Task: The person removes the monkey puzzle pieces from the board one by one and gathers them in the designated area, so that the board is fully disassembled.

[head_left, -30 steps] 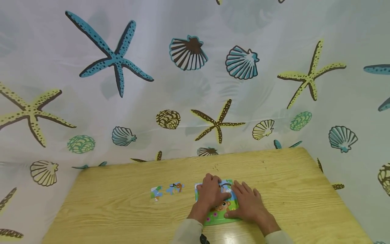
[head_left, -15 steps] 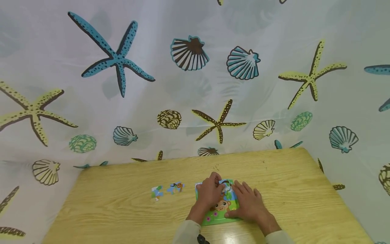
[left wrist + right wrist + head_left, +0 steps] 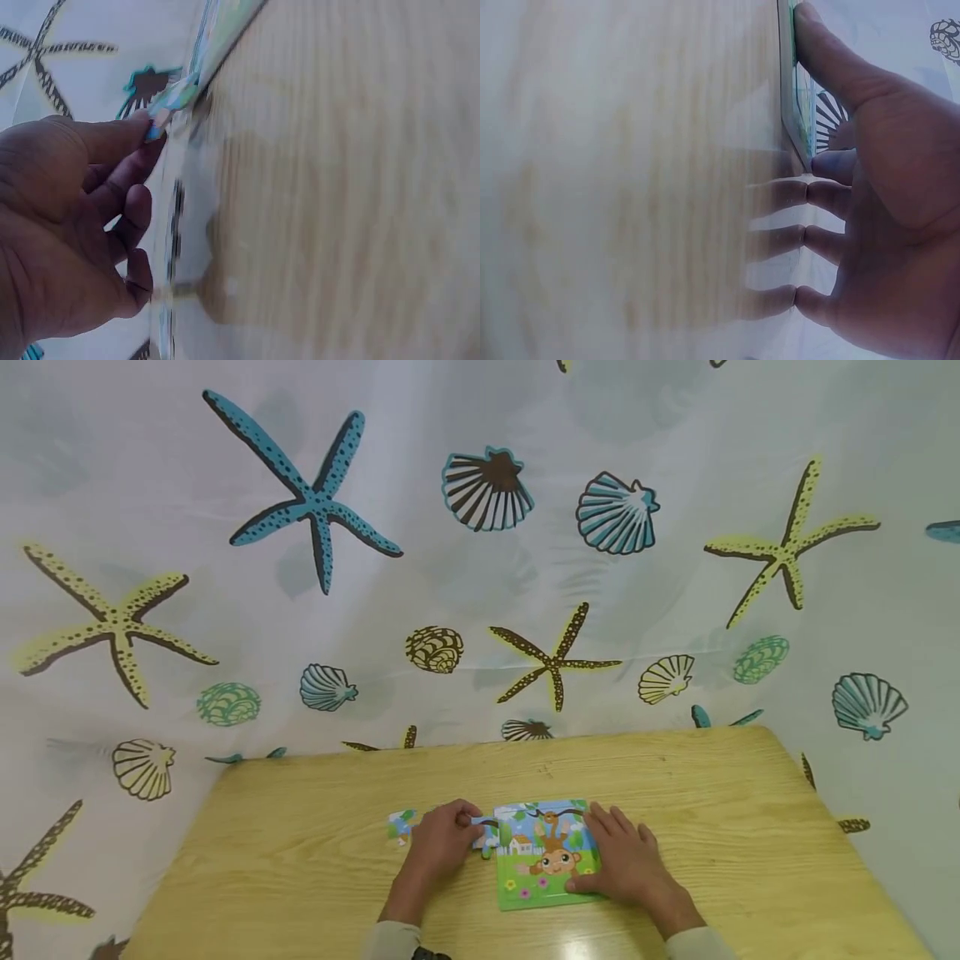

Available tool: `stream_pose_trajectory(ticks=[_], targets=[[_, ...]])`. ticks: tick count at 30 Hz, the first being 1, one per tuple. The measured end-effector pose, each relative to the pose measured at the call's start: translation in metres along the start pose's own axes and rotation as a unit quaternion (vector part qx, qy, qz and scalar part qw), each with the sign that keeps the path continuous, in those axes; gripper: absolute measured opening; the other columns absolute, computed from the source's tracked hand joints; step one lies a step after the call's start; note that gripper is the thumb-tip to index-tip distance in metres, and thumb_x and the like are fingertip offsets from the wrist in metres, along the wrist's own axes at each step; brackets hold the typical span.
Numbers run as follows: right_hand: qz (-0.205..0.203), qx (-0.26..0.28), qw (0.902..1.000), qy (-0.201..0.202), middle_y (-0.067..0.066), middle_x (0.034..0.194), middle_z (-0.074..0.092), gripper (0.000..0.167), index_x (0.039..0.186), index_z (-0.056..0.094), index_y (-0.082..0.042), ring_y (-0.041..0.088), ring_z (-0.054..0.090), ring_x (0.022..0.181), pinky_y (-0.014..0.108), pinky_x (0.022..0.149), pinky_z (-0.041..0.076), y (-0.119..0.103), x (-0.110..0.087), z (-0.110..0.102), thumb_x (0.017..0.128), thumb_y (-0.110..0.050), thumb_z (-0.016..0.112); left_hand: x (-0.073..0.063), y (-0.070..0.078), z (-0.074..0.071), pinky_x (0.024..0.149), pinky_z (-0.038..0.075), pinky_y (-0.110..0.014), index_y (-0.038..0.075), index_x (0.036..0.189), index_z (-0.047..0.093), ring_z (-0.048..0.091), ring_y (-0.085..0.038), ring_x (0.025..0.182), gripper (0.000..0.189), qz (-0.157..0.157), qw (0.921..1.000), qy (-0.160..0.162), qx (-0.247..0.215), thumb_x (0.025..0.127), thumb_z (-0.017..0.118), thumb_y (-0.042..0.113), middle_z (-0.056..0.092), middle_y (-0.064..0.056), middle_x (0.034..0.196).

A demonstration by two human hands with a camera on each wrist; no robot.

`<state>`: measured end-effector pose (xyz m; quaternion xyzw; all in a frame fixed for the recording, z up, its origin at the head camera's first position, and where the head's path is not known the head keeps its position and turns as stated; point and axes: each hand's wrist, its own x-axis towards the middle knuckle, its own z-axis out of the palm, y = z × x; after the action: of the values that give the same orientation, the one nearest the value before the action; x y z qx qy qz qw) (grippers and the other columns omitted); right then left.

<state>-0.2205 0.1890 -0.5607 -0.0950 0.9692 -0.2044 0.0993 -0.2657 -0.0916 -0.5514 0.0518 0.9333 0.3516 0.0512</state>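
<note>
A jigsaw puzzle [image 3: 540,868] with a monkey, a house and flowers lies in its flat tray on the table. Just off its left edge, my left hand [image 3: 442,839] pinches a blue puzzle piece [image 3: 486,837] with a brown branch on it. The left wrist view shows that piece [image 3: 166,112] between thumb and forefinger, close to the tray's edge. My right hand [image 3: 630,860] rests at the puzzle's right side, its thumb on the picture. In the right wrist view the other fingertips [image 3: 804,236] of that hand touch the tabletop.
A loose puzzle piece [image 3: 401,827] lies left of my left hand, which partly covers that spot. The wooden table [image 3: 300,860] reaches back to a white curtain [image 3: 360,635] printed with starfish and shells, which also hangs at both sides.
My left hand has moved left off the puzzle, uncovering the house, and now pinches a piece beside the tray. My right hand stays on the right edge. The head view has shifted slightly.
</note>
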Motion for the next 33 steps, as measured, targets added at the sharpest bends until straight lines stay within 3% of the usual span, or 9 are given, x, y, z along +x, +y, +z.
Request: stream_pose_trajectory(ticks=[4, 8, 14, 17, 20, 22, 25, 29, 33], targets=[[0.001, 0.003, 1.0000, 0.003, 0.007, 0.160, 0.026, 0.106, 0.150, 0.036, -0.012, 0.037, 0.022, 0.147, 0.070, 0.109, 0.018, 0.001, 0.000, 0.000, 0.068, -0.067, 0.074, -0.010, -0.015, -0.011, 0.078, 0.049, -0.043, 0.015, 0.101, 0.070, 0.062, -0.015, 0.083, 0.016, -0.013, 0.9993, 0.001, 0.035, 0.088, 0.070, 0.025, 0.066, 0.002, 0.091], [-0.001, 0.003, 1.0000, 0.004, 0.008, 0.160, 0.027, 0.107, 0.149, 0.036, -0.011, 0.037, 0.023, 0.147, 0.071, 0.108, 0.019, 0.002, 0.000, 0.000, 0.067, -0.068, 0.074, -0.014, -0.018, -0.014, 0.084, 0.045, -0.052, 0.017, 0.100, 0.070, 0.063, -0.016, 0.086, 0.016, -0.029, 0.9979, 0.007, 0.058, 0.087, 0.071, 0.025, 0.067, 0.004, 0.091], [-0.002, 0.004, 1.0000, 0.001, 0.008, 0.159, 0.027, 0.107, 0.149, 0.037, -0.012, 0.037, 0.024, 0.146, 0.071, 0.108, 0.020, 0.000, 0.001, 0.001, 0.067, -0.068, 0.075, -0.018, -0.018, -0.014, 0.083, 0.044, -0.061, 0.016, 0.100, 0.070, 0.064, -0.020, 0.089, 0.017, -0.013, 0.9959, 0.020, 0.087, 0.085, 0.073, 0.024, 0.068, 0.003, 0.091], [-0.001, 0.001, 1.0000, 0.001, 0.008, 0.160, 0.027, 0.107, 0.149, 0.036, -0.012, 0.037, 0.023, 0.147, 0.071, 0.108, 0.020, 0.000, 0.001, 0.001, 0.067, -0.068, 0.074, -0.020, -0.019, -0.011, 0.080, 0.045, -0.058, 0.015, 0.104, 0.069, 0.062, -0.022, 0.091, 0.022, -0.004, 0.9945, 0.040, 0.097, 0.084, 0.074, 0.023, 0.065, 0.000, 0.095], [-0.001, 0.001, 1.0000, 0.001, 0.008, 0.160, 0.027, 0.107, 0.150, 0.036, -0.012, 0.037, 0.023, 0.147, 0.071, 0.108, 0.020, 0.000, 0.000, 0.000, 0.067, -0.068, 0.074, -0.022, -0.017, -0.006, 0.080, 0.047, -0.055, 0.013, 0.106, 0.068, 0.059, -0.024, 0.095, 0.023, 0.017, 0.9954, 0.056, 0.076, 0.085, 0.072, 0.021, 0.062, -0.004, 0.099], [0.001, 0.004, 1.0000, 0.002, 0.008, 0.159, 0.027, 0.107, 0.149, 0.036, -0.012, 0.037, 0.023, 0.146, 0.071, 0.108, 0.019, 0.001, 0.000, 0.000, 0.067, -0.068, 0.075, -0.023, -0.012, 0.000, 0.082, 0.046, -0.055, 0.013, 0.107, 0.068, 0.058, -0.026, 0.099, 0.022, 0.037, 0.9966, 0.049, 0.056, 0.087, 0.069, 0.021, 0.062, -0.004, 0.100], [0.000, 0.006, 1.0000, 0.004, 0.008, 0.159, 0.028, 0.107, 0.149, 0.037, -0.011, 0.038, 0.024, 0.146, 0.071, 0.108, 0.020, 0.001, -0.001, 0.000, 0.066, -0.067, 0.076, -0.027, -0.002, 0.008, 0.081, 0.044, -0.056, 0.015, 0.113, 0.066, 0.055, -0.027, 0.102, 0.028, 0.065, 0.9962, 0.013, 0.057, 0.088, 0.068, 0.030, 0.060, -0.003, 0.103], [-0.005, 0.006, 0.9999, 0.007, 0.009, 0.159, 0.029, 0.106, 0.149, 0.037, -0.010, 0.039, 0.024, 0.146, 0.071, 0.108, 0.020, 0.000, -0.001, 0.001, 0.067, -0.067, 0.075, -0.034, 0.006, 0.018, 0.080, 0.036, -0.052, 0.017, 0.124, 0.063, 0.050, -0.025, 0.104, 0.051, 0.086, 0.9902, -0.028, 0.107, 0.082, 0.073, 0.045, 0.053, -0.002, 0.108], [-0.008, 0.007, 0.9999, 0.010, 0.010, 0.159, 0.029, 0.106, 0.149, 0.037, -0.010, 0.039, 0.024, 0.146, 0.071, 0.108, 0.019, -0.001, -0.001, 0.000, 0.068, -0.066, 0.075, -0.038, 0.013, 0.025, 0.080, 0.032, -0.049, 0.018, 0.126, 0.061, 0.044, -0.022, 0.106, 0.069, 0.096, 0.9857, -0.033, 0.134, 0.072, 0.077, 0.057, 0.051, -0.001, 0.111]])
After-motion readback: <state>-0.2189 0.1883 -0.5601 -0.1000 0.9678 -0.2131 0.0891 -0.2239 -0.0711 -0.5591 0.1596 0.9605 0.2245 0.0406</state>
